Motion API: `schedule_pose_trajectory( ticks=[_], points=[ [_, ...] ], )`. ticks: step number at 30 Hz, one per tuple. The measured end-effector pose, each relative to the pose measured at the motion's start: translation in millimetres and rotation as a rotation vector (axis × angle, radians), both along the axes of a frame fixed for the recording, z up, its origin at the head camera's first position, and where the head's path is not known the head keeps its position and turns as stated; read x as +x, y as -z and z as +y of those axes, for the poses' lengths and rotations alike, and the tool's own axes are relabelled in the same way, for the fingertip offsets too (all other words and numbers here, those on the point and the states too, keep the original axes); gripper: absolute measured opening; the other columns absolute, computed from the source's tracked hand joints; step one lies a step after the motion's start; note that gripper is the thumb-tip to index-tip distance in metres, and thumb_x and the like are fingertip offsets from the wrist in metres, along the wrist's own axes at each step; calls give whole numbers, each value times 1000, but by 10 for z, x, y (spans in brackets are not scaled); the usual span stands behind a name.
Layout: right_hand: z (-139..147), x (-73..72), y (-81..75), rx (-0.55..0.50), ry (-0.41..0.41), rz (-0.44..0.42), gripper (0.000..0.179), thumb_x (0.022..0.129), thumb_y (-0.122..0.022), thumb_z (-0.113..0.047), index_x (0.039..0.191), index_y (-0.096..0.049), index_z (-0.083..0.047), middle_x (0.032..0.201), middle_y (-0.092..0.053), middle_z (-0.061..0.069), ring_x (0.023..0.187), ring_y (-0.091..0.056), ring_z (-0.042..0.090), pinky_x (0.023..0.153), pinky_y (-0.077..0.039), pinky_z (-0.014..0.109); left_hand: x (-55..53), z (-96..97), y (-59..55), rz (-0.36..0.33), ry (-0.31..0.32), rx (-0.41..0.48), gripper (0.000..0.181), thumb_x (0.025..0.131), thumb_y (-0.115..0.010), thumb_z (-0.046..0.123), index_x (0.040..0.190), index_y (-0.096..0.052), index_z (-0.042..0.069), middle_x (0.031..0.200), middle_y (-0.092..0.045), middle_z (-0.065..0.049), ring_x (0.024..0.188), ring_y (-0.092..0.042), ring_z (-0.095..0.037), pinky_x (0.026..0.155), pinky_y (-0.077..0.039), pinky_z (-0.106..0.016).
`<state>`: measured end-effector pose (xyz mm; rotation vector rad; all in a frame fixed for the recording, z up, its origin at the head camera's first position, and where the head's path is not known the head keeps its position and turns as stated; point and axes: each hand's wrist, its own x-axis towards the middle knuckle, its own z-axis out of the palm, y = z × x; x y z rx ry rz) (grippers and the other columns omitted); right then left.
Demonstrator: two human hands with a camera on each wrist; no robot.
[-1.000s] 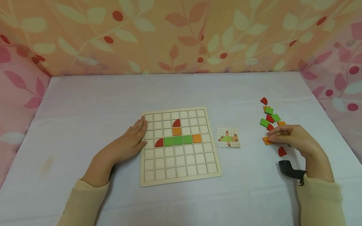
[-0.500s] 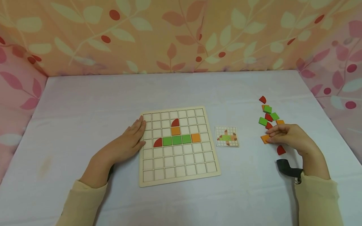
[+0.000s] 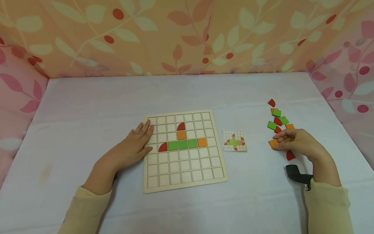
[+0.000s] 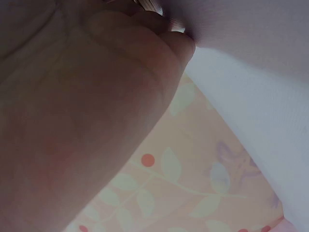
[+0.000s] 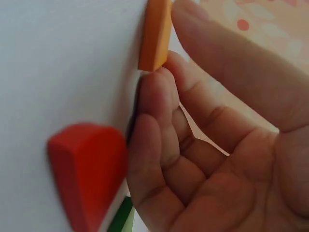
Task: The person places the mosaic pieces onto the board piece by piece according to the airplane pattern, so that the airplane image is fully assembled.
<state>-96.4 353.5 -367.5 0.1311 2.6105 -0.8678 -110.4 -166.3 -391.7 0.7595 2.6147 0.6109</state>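
Note:
A pale wooden grid board [image 3: 187, 187] lies on the white table, with red quarter-circle, green square and orange square tiles in some cells. My left hand [image 3: 128, 148] rests at its left edge, fingers extended and fingertips over the rim. To the right, my right hand [image 3: 301, 144] has its thumb and fingertips at the edge of an orange square tile [image 3: 273, 144], which lies flat on the cloth. In the right wrist view the thumb tip meets that orange tile [image 5: 155, 36], with the other fingers curled below. A red quarter-circle tile [image 5: 89, 169] lies beside these fingers.
Several loose tiles, including a green square [image 3: 271, 125] and a red quarter-circle [image 3: 271, 102], lie scattered beyond the right hand. A small pattern card [image 3: 234, 141] sits between board and tiles. Patterned cloth [image 3: 187, 39] stands behind the table.
The orange tile at my right fingertips has shifted slightly left, and the fingers have parted a little from the thumb. My left fingers have moved slightly further onto the board's edge.

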Motion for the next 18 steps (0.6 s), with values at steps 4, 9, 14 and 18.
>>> schedule_pose_trajectory(
  ticks=[4,9,14,18],
  points=[
    [-32,-8,6,-3,-21,23,44,80,-77,-21,109,-59,6,92,-60,10,78,-53,12,65,-48,18,6,0,-30,-10,-2,-7,66,99,-48,21,149,-12,-2,156,3,-18,142,2,-37,110,-7,-59],
    [-52,-13,4,-22,-33,42,40,79,-76,-15,107,-59,8,91,-60,12,77,-54,11,65,-48,18,13,4,-60,-19,-4,-11,66,99,-48,20,149,-12,-3,156,3,-18,142,2,-37,110,-7,-59],
    [-68,-8,-2,-23,-45,54,37,79,-76,-13,105,-58,7,91,-59,12,78,-53,10,66,-48,17,15,12,-69,-25,-9,-13,66,99,-47,21,149,-11,-2,157,3,-17,142,3,-36,110,-6,-58],
    [-100,4,-4,-46,-57,62,36,79,-76,-12,105,-58,7,92,-59,12,78,-54,10,66,-48,17,12,14,-61,-24,-7,-15,66,99,-47,21,150,-11,-1,157,3,-16,142,3,-36,110,-7,-58]
  ],
)
